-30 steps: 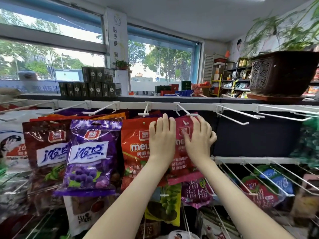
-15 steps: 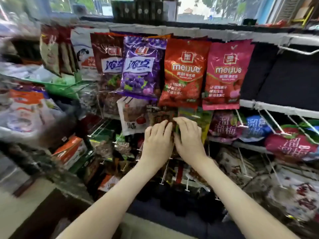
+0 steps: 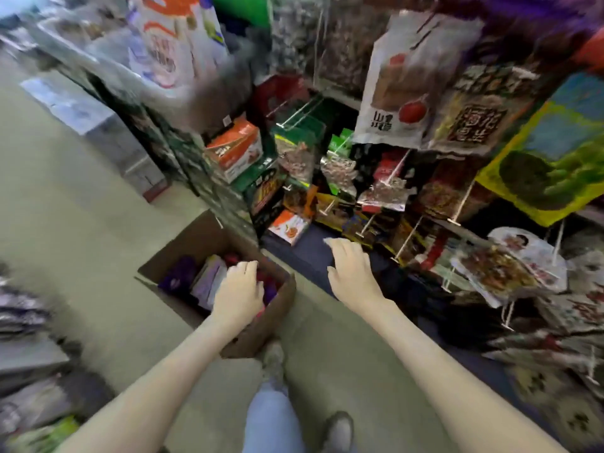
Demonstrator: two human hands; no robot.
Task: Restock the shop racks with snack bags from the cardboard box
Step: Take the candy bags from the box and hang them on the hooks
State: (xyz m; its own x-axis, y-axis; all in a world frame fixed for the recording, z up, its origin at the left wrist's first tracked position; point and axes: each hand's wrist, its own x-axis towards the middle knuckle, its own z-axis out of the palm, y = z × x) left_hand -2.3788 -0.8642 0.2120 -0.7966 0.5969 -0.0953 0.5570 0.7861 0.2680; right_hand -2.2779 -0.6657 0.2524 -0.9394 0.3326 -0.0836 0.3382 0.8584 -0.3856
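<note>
While left hand [image 3: 238, 295] hovers | cardboard box [image 3: 193, 239] holds purple snack bags [image 3: 209, 276]

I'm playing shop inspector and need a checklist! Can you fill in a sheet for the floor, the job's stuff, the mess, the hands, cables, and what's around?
Surface: bare grey floor, blurred.
Job's things: open cardboard box on the floor, purple bags inside; rack hooks hung with snack packets.
Clutter: orange carton on a low shelf.
Hands: left hand over the box's bags, grip unclear; right hand open, holding nothing.
Cables: nothing seen.
Surroundings: the person's jeans leg and a shoe beside the box.
</note>
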